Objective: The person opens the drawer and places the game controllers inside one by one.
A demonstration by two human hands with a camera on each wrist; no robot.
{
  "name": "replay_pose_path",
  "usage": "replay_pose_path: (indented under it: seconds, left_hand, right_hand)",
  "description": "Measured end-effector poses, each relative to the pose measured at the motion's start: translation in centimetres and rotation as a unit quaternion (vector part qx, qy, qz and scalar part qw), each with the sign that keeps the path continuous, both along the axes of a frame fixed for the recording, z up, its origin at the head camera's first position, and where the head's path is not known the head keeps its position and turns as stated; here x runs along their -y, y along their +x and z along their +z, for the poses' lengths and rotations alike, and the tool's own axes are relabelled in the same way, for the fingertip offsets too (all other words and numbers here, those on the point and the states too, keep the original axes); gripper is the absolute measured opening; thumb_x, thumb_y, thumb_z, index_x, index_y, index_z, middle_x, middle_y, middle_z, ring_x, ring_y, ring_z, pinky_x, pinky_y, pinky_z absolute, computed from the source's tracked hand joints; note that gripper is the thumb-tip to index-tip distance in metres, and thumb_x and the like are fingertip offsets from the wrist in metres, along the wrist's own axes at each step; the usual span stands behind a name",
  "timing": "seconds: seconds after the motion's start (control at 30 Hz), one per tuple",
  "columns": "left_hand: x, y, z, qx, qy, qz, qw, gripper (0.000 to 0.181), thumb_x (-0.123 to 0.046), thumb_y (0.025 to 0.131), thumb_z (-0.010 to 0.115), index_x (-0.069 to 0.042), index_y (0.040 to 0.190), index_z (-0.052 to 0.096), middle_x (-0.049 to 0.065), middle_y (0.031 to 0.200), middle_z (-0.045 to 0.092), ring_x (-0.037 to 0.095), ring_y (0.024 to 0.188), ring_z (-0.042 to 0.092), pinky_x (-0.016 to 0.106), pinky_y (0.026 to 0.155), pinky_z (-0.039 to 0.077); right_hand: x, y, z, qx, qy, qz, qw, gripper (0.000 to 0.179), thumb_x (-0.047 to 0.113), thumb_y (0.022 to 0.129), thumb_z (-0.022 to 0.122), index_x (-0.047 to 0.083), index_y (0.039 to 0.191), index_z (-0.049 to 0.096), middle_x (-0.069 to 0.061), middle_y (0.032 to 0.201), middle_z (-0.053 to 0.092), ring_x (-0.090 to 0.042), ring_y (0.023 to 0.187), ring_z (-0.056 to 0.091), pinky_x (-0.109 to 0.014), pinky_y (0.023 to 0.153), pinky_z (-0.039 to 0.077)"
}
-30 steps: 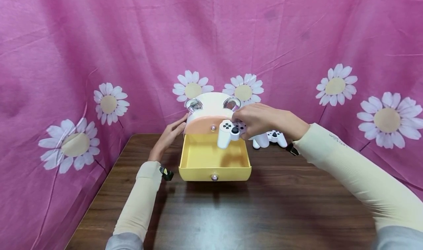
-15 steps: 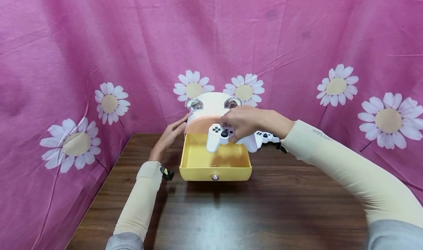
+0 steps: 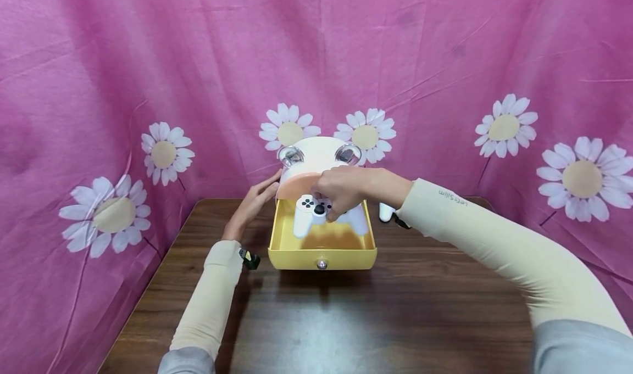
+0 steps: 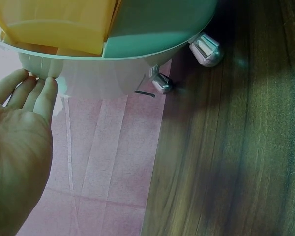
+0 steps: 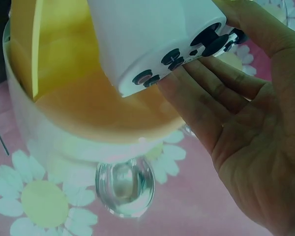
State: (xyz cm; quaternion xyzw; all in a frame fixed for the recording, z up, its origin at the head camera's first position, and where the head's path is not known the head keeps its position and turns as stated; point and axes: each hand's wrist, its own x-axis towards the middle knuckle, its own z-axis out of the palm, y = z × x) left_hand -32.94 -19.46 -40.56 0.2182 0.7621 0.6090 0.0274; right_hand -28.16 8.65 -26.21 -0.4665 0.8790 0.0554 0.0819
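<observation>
Pinching a white plastic game controller, the right hand held it over a pulled-out yellow box-shaped drawer while the left hand, fingers extended, touched the rounded white cabinet.

Overhead access to the drawer is partly obstructed by the controller and right hand; frontal passage is afforded over the table.

Cream sleeves cover both arms, grey cloth above. Dark lettering marks the right one, possibly "LetsSlim". Small black device sits on the left.
</observation>
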Motion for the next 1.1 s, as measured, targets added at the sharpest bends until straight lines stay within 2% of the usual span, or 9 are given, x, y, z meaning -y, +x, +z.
replay_pose_path:
  seconds: [0.23,0.47,0.53,0.7,0.77,0.93,1.1]
  left_hand:
    - [-0.1,0.0,-0.1,0.010,0.002,-0.007,0.9999,0.055,-0.026,0.114,0.053,-0.011,0.165,0.038,0.002,0.174,0.033,0.027,0.160,0.034,0.043,0.129,0.035]
    - [-0.1,-0.1,0.1,0.012,0.011,-0.005,0.9999,0.054,-0.024,0.114,0.052,-0.010,0.165,0.039,0.003,0.174,0.033,0.027,0.160,0.034,0.040,0.130,0.034]
    - [0.0,-0.5,-0.3,0.014,0.014,-0.005,0.9998,0.054,-0.024,0.114,0.052,-0.011,0.165,0.039,0.002,0.174,0.033,0.026,0.160,0.033,0.040,0.130,0.034]
    - [0.3,-1.9,-2.0,0.009,0.015,0.000,0.9998,0.053,-0.027,0.115,0.049,-0.017,0.165,0.038,-0.002,0.175,0.031,0.022,0.161,0.031,0.039,0.131,0.032]
    - [0.3,-2.2,-2.4,0.003,0.014,0.002,0.9999,0.053,-0.029,0.115,0.050,-0.019,0.165,0.039,-0.004,0.175,0.032,0.021,0.161,0.032,0.038,0.131,0.032]
    - [0.5,-2.3,-2.7,-0.012,0.011,0.004,0.9999,0.055,-0.037,0.114,0.052,-0.020,0.165,0.041,-0.005,0.174,0.034,0.020,0.160,0.036,0.036,0.129,0.036]
    - [0.5,-2.1,-2.8,-0.013,0.003,0.008,0.9999,0.057,-0.042,0.113,0.053,-0.021,0.165,0.041,-0.007,0.173,0.035,0.020,0.159,0.038,0.037,0.129,0.037]
  right_hand:
    - [0.8,-0.1,-1.0,0.024,0.010,0.000,0.9997,0.033,0.032,0.081,0.089,0.013,0.101,0.072,0.005,0.084,0.067,-0.014,0.077,0.059,-0.030,0.072,0.053]
    - [1.5,-0.8,-1.9,0.008,0.017,0.017,0.9997,0.032,0.032,0.080,0.089,0.012,0.096,0.069,0.005,0.082,0.065,-0.014,0.080,0.058,-0.034,0.082,0.054]
    - [1.8,-1.0,-2.1,0.003,0.024,0.016,0.9996,0.030,0.033,0.081,0.088,0.014,0.092,0.068,0.005,0.080,0.063,-0.014,0.080,0.058,-0.035,0.083,0.053]
    - [2.3,-1.0,-2.6,-0.001,0.036,0.001,0.9994,0.026,0.031,0.081,0.087,0.018,0.085,0.066,0.007,0.076,0.062,-0.014,0.076,0.060,-0.033,0.075,0.053]
    - [2.5,-1.0,-2.8,-0.001,0.037,0.000,0.9993,0.025,0.030,0.081,0.088,0.018,0.087,0.067,0.006,0.077,0.064,-0.014,0.075,0.062,-0.031,0.072,0.054]
    - [2.9,-1.1,-3.3,0.004,0.046,-0.001,0.9989,0.023,0.028,0.082,0.088,0.018,0.089,0.068,0.005,0.082,0.067,-0.014,0.077,0.064,-0.028,0.069,0.055]
    - [3.5,-1.4,-4.3,0.010,0.067,-0.022,0.9975,0.021,0.027,0.082,0.085,0.021,0.088,0.066,0.005,0.083,0.067,-0.014,0.079,0.064,-0.030,0.072,0.057]
